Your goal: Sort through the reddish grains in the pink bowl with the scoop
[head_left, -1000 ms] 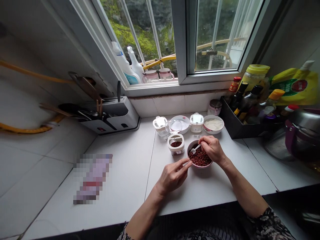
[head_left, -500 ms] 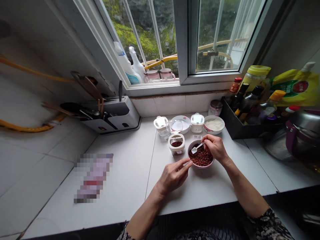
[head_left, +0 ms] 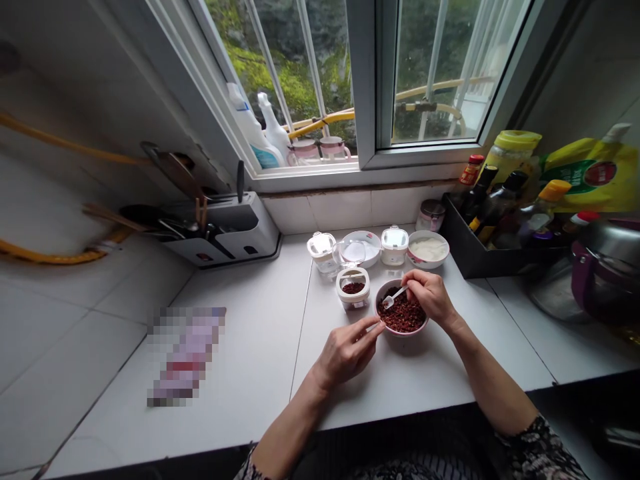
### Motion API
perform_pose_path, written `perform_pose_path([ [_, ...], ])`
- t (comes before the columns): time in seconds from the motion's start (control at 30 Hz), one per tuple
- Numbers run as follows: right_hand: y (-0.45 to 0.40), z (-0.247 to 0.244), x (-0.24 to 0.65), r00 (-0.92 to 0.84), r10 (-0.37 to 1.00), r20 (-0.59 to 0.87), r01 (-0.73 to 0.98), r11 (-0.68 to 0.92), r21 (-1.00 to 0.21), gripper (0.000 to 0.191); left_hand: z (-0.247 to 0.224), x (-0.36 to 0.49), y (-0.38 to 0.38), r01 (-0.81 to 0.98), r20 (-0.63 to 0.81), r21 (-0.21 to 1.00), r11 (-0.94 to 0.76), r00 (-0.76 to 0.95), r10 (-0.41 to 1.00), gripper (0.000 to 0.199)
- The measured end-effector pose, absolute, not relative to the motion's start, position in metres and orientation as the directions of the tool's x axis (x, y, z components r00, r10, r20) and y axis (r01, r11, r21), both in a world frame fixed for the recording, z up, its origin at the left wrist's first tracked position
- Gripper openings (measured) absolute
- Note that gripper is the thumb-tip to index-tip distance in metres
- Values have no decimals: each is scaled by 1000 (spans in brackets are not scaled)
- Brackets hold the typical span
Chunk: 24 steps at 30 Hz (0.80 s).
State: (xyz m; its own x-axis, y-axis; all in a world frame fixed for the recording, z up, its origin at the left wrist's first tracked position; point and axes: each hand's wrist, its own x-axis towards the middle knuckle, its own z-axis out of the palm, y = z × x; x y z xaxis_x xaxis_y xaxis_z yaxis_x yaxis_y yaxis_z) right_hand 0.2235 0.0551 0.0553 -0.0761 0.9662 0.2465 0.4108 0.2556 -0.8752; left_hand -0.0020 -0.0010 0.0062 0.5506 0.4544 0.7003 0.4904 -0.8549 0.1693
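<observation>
The left hand (head_left: 345, 353) is held on the bench (head_left: 260, 313) at the bowl's 8 o'clock, its fingers (head_left: 367, 333) pressed loosely together just beside the rim; whether anything is pinched cannot be told. A jar (head_left: 353, 290) stands at the bowl's 10 o'clock. In the bowl (head_left: 403, 332), red grains (head_left: 404, 317) are heaped. A spoon (head_left: 395, 297) lies along a 2-to-8 o'clock axis, its tip in the grains, its handle pinched by the nearer right hand (head_left: 431, 300).

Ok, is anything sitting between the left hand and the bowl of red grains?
Nothing visible stands between them: the left hand sits just beside the pink-rimmed bowl, its fingertips by the rim.
</observation>
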Motion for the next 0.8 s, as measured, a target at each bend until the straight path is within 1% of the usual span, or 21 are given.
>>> perform_pose_path([
  [0.07,55,57,225,-58,979,198,348,205,-915,16,6,-2,-1,491,700,169,-854,551,455,41],
  [0.13,55,58,226,-42,982,184,324,188,-927,17,5,-2,-1,486,705,171,-857,548,451,42],
  [0.43,55,59,224,-24,981,192,342,189,-921,17,7,-1,0,478,714,173,-861,541,444,39],
  [0.67,56,57,225,-5,975,223,397,207,-894,17,7,-1,0,472,720,172,-865,539,437,35],
  [0.8,56,57,225,2,980,201,360,187,-914,18,7,-1,-1,474,718,176,-863,538,442,37],
])
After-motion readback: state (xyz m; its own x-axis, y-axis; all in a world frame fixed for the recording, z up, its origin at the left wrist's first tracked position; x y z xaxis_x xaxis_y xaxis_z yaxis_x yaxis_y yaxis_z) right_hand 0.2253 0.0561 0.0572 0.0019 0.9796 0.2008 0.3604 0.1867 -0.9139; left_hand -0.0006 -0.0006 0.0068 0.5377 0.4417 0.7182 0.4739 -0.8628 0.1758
